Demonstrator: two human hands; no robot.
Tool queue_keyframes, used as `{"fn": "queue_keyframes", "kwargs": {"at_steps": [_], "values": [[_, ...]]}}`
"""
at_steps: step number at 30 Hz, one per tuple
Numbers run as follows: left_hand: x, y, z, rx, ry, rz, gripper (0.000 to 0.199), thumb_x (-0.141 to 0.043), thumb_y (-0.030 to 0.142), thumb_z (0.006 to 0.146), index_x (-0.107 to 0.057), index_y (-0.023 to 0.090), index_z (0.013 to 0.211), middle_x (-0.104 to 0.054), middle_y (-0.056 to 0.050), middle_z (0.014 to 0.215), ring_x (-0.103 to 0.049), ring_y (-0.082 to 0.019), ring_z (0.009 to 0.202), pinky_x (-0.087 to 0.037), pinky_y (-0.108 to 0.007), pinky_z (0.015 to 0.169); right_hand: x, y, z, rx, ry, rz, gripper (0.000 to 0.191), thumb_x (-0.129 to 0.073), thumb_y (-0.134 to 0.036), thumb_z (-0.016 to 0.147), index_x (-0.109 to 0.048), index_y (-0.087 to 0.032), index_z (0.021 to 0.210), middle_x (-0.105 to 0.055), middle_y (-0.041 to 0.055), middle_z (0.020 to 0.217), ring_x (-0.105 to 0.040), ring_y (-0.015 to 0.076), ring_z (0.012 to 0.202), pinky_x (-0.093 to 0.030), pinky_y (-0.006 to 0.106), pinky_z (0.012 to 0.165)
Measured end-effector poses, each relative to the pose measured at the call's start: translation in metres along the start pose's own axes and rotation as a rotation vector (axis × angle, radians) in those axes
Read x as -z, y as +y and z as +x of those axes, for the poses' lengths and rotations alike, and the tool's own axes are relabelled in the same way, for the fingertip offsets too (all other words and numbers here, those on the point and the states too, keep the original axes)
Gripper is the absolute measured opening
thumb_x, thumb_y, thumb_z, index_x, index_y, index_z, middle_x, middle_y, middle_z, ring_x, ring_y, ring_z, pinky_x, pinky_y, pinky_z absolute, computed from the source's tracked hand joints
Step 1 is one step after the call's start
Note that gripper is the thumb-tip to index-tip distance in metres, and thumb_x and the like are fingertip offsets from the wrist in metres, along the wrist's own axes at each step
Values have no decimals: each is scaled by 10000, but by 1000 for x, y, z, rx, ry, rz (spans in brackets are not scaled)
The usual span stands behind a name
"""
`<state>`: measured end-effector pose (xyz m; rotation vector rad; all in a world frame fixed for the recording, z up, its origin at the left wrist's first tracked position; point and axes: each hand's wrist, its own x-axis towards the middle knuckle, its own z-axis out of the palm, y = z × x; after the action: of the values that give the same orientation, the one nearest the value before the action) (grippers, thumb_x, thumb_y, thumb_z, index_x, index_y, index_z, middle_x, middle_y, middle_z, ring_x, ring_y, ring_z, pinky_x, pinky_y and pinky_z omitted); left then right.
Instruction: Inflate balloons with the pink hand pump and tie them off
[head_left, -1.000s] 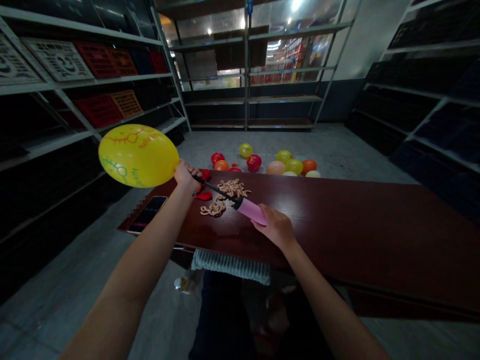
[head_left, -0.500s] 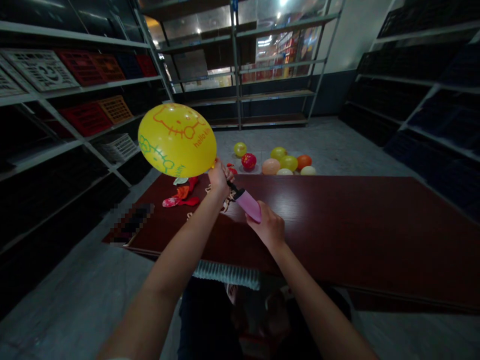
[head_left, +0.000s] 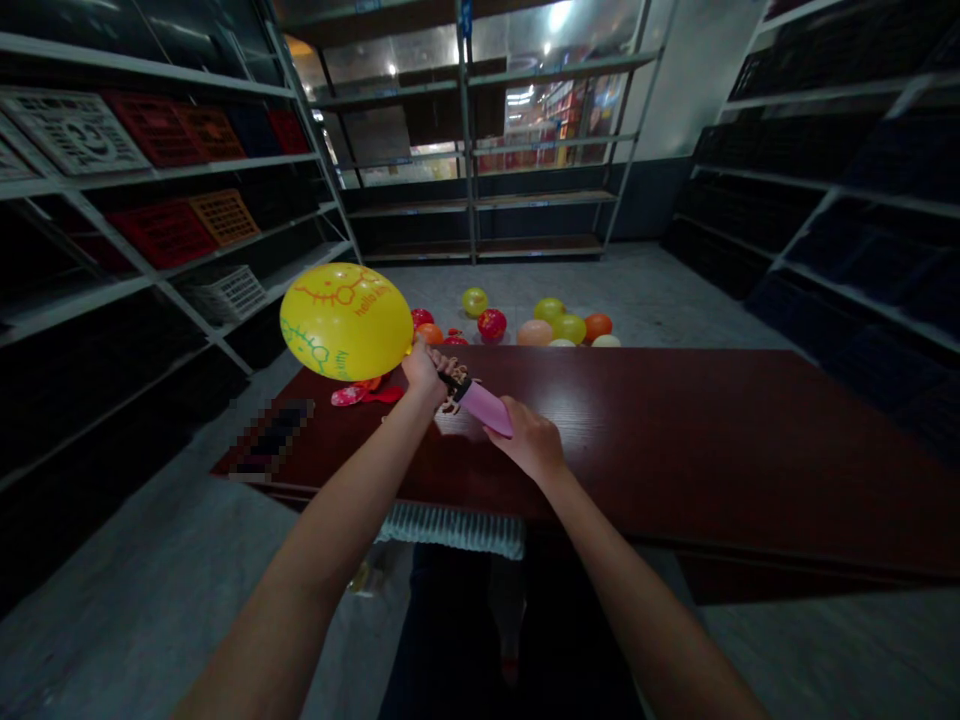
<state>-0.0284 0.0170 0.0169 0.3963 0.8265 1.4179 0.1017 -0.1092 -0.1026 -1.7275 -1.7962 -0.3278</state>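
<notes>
the yellow balloon (head_left: pixel 345 322) is gripped by the left hand (head_left: pixel 424 372), the pink pump (head_left: pixel 487 408) by the right hand (head_left: pixel 532 442), beyond the near edge of a table (head_left: pixel 720 440) extended rightward.

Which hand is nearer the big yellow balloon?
Left. The left hand is at the balloon, by its neck; the right hand is farther off, around the pump.

You are in what looks like a storeroom or warehouse: beyond the left edge of your table (head_left: pixel 675 430), a metal rack (head_left: pixel 187 173) holds plastic crates (head_left: pixel 154 130); past the table's far edge stands an open-framed rack (head_left: pixel 540 201), a lit space (head_left: pixel 562 110) behind it; more shelving (head_left: pixel 802 228) lines the right, above plain grey floor (head_left: pixel 645 272).
</notes>
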Motion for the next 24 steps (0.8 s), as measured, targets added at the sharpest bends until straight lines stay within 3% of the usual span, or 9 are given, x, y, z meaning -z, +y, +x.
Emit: {"fn": "queue_keyframes", "kwargs": {"at_steps": [8, 13, 18, 24], "values": [[47, 75, 23, -68, 92, -56, 456, -428, 309, 1045, -239, 209, 642, -236, 85, 441, -216, -51, 310, -199, -198, 362, 0, -2, -3, 139, -73, -25, 463, -634, -463, 927, -600, -170, 1284, -753, 89, 1027, -703, 221, 874, -457, 311, 724], [42, 116, 23, -106, 130, -74, 443, -413, 285, 1043, -224, 212, 649, -217, 81, 435, -211, -60, 302, -200, -202, 350, 2, -2, -2, 145, -79, 43, 452, -614, -455, 935, -595, -188, 1299, -751, 90, 1067, -708, 225, 904, -493, 324, 750], [8, 114, 14, -183, 35, -42, 488, -436, 379, 1058, -228, 214, 648, -211, 86, 437, -212, -54, 313, -188, -198, 353, 1, 3, -2, 42, -16, 105, 466, -663, -438, 899, -594, -185, 1283, -756, 91, 1099, -722, 225, 909, -511, 314, 758], [-36, 73, 13, -198, -92, -7, 521, -584, 474, 987, -298, 221, 633, -221, 79, 442, -216, -63, 334, -177, -226, 350, 2, 8, 0, -79, 26, 144, 460, -665, -448, 887, -601, -183, 1257, -761, 109, 1113, -736, 245, 910, -523, 321, 747]]}}
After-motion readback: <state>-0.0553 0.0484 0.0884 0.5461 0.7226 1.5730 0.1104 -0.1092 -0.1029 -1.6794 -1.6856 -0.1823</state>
